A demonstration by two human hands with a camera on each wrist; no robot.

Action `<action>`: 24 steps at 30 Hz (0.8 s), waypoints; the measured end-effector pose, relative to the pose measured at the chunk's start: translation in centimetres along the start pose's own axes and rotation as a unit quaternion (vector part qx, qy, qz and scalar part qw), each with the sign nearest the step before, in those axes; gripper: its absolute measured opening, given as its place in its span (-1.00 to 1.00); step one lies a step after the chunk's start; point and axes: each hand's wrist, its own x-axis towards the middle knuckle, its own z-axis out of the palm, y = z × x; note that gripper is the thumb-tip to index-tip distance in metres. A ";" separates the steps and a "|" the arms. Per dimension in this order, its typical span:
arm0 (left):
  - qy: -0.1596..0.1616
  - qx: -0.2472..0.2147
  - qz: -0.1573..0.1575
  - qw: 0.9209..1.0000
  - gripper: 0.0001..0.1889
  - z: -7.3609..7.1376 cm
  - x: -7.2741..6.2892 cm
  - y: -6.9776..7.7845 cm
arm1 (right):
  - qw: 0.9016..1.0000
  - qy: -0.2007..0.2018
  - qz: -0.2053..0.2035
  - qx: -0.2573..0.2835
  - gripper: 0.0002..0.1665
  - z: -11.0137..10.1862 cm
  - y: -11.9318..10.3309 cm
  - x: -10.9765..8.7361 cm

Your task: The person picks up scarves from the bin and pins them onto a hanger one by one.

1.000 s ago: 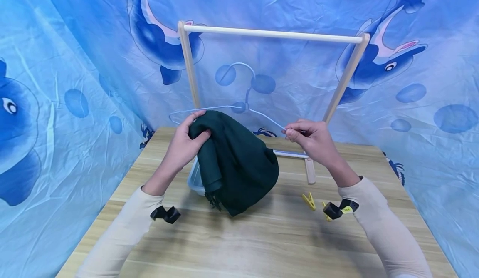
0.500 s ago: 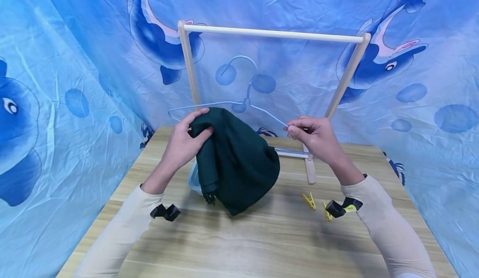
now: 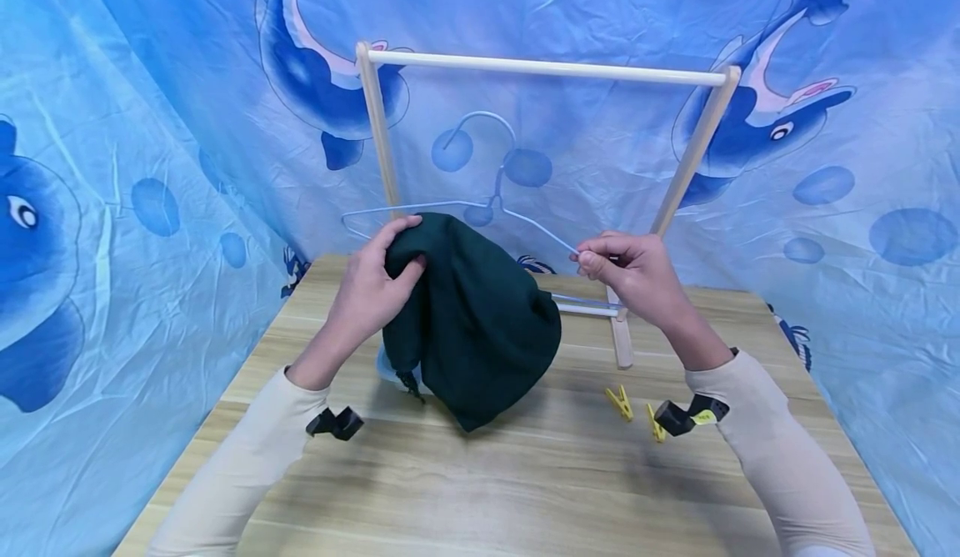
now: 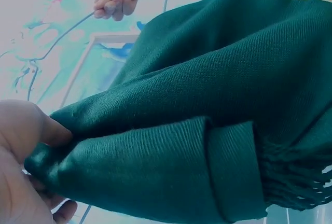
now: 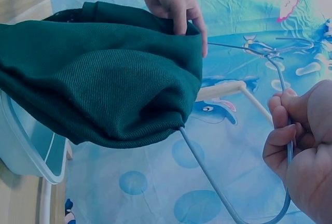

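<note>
A dark green scarf (image 3: 487, 332) hangs in folds over the lower bar of a light blue wire hanger (image 3: 538, 227). My left hand (image 3: 369, 280) grips the scarf's upper left edge, thumb in front and fingers behind. In the left wrist view, the folded end with its fringe (image 4: 298, 180) droops from that grip. My right hand (image 3: 630, 275) pinches the hanger's right shoulder wire, and its hook points up. From the right wrist view, the bare lower bar runs into the scarf's fold. Cloth hides most of that bar.
Behind the hanger stands a wooden rack with a white top rail (image 3: 547, 67). A light blue plastic bin (image 5: 18, 149) sits under the scarf, mostly covered in the head view. Two yellow clothespins (image 3: 619, 403) lie on the wooden table (image 3: 480, 490) at right. Dolphin-print cloth surrounds it.
Both hands have raised the hanger slightly, the right hand more. The scarf's fringed end has swung left and tucked back a little. Both grips stay the same.
</note>
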 end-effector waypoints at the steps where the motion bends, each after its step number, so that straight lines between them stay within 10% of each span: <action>1: 0.001 0.005 0.009 1.000 -0.52 0.0 0.0 0.0 | 1.000 -0.001 -0.001 0.000 -0.87 0.0 0.0 0.0; 19: -0.013 -0.097 0.211 0.972 -0.52 1.1 0.5 -0.4 | 0.999 -0.043 -0.016 -0.002 -0.83 0.3 0.6 -0.3; 24: 0.015 -0.092 0.213 0.973 -0.56 1.4 0.4 -0.1 | 0.999 -0.041 -0.027 0.014 -0.83 0.4 0.4 -0.6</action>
